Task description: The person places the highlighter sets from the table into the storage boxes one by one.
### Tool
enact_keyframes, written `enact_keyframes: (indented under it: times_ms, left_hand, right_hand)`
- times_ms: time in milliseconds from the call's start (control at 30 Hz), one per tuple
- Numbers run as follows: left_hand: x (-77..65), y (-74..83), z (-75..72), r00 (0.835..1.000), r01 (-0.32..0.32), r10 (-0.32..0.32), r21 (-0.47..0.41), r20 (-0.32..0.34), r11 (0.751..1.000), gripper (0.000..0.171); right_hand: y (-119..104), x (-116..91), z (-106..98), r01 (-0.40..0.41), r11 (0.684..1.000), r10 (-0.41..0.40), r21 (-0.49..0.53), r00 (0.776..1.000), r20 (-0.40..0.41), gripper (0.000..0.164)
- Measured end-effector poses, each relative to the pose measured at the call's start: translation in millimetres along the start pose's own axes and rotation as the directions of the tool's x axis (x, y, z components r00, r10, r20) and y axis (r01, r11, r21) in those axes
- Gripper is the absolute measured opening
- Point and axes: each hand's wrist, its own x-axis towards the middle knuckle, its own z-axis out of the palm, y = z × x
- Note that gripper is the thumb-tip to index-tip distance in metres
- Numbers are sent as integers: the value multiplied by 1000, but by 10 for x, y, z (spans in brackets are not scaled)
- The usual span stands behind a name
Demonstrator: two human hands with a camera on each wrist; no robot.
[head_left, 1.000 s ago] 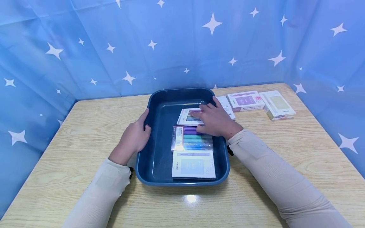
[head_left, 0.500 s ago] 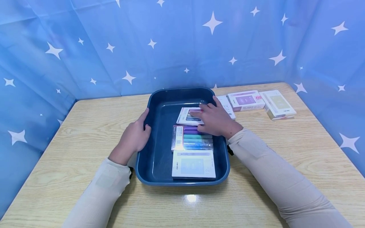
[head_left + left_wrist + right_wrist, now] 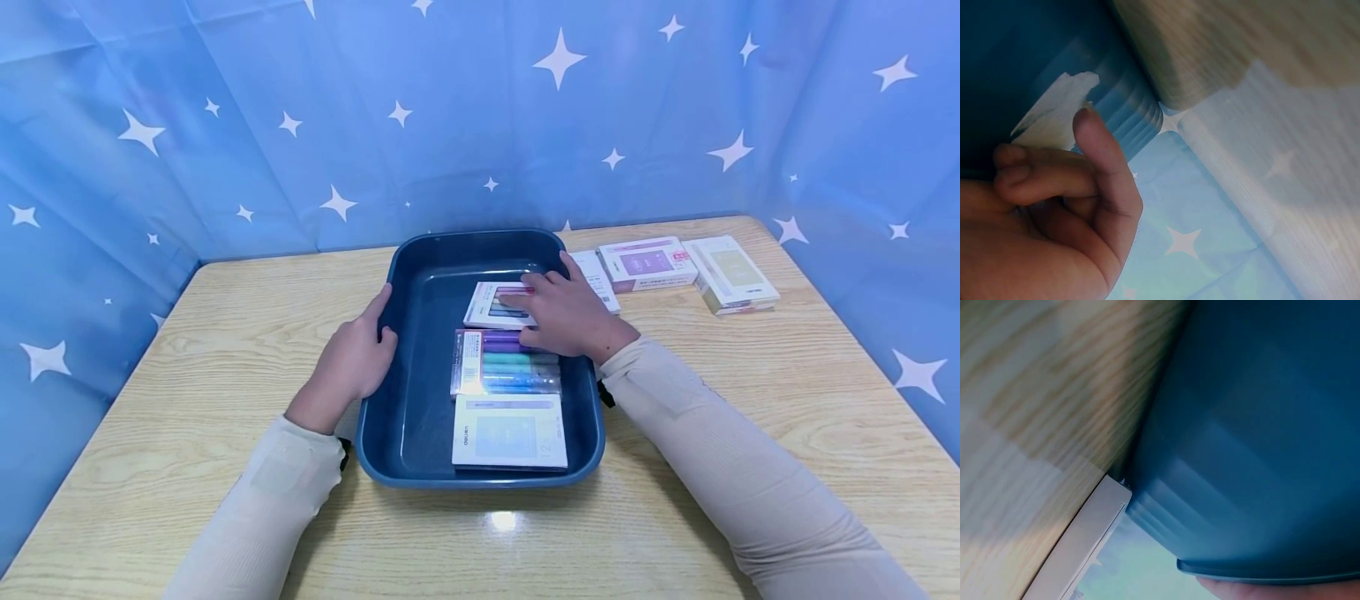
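A dark blue plastic bin (image 3: 420,400) stands on the table. My left hand (image 3: 347,358) holds its left rim, thumb over the edge, other fingers curled against the outer wall beside a torn label (image 3: 1054,112). Inside, my right hand (image 3: 566,312) grips a white box of colored pens (image 3: 482,307), thumb at its near edge and fingers across its top and far edge; it covers much of that box. Nearer lie a clear pack of colored markers (image 3: 517,372) and a white box with a pale blue panel (image 3: 510,433), both flat along the bin's right side.
Right of the bin lie a white box (image 3: 600,287) partly hidden by the bin and hand, a white box with a purple panel (image 3: 645,264) and one with a yellowish panel (image 3: 731,273). A blue star-patterned curtain (image 3: 480,117) hangs behind the wooden table (image 3: 225,350).
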Motion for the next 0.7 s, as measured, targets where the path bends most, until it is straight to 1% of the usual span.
enact_keyframes:
  times_ms: [467,700]
  left_hand:
    - [-1,-3,0,1000,-1,1,-1,3,1000,64]
    - [0,3,-3,1000,-3,3,1,-1,1000,64]
  right_hand:
    - [-18,8,-12,-13,1000,13,-9,1000,20,60]
    - [-13,3,-22,-8,1000,8,-8,1000,13,54]
